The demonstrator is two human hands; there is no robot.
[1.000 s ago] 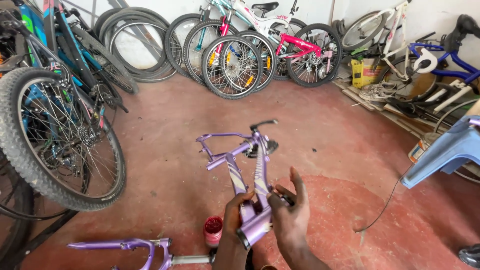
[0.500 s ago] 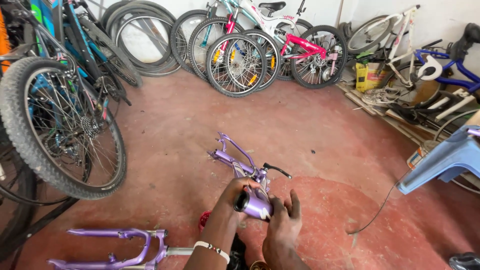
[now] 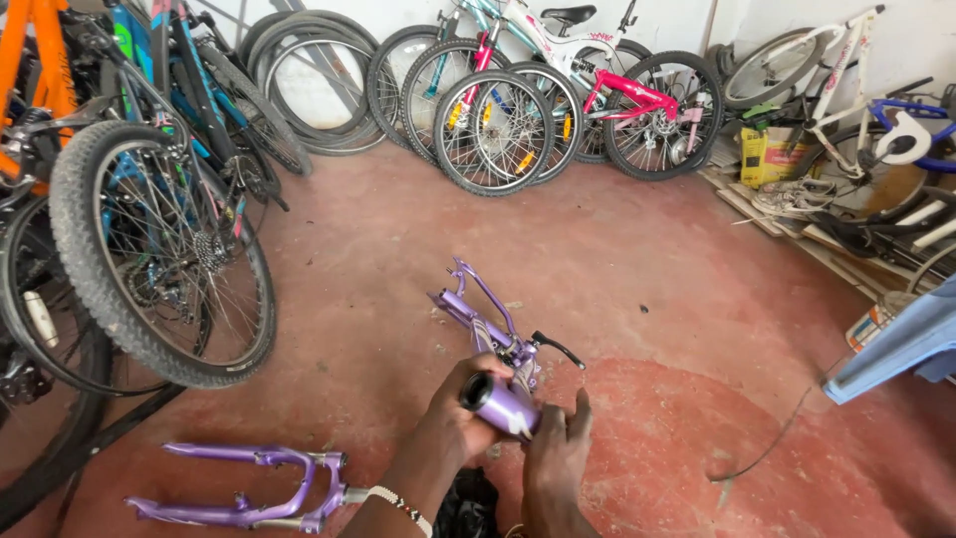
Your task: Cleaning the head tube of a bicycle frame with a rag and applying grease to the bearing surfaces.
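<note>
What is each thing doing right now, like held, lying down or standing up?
Purple bike frame: tilted, near end held up.
Left hand: gripping the frame's tube.
Right hand: fingers against the tube.
Purple fork: lying flat on the floor.
Pink and white bike: standing upright by the wall.

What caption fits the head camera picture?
Both hands, left hand and right hand, grip a purple bike frame over a red floor.

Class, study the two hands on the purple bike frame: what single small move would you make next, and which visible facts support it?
Probably steady the purple frame before anything else. The left hand wraps the open tube end nearest the camera, the right hand braces beside it, and the far end of the frame looks to rest on the red floor. The purple fork lies apart at lower left.
</note>
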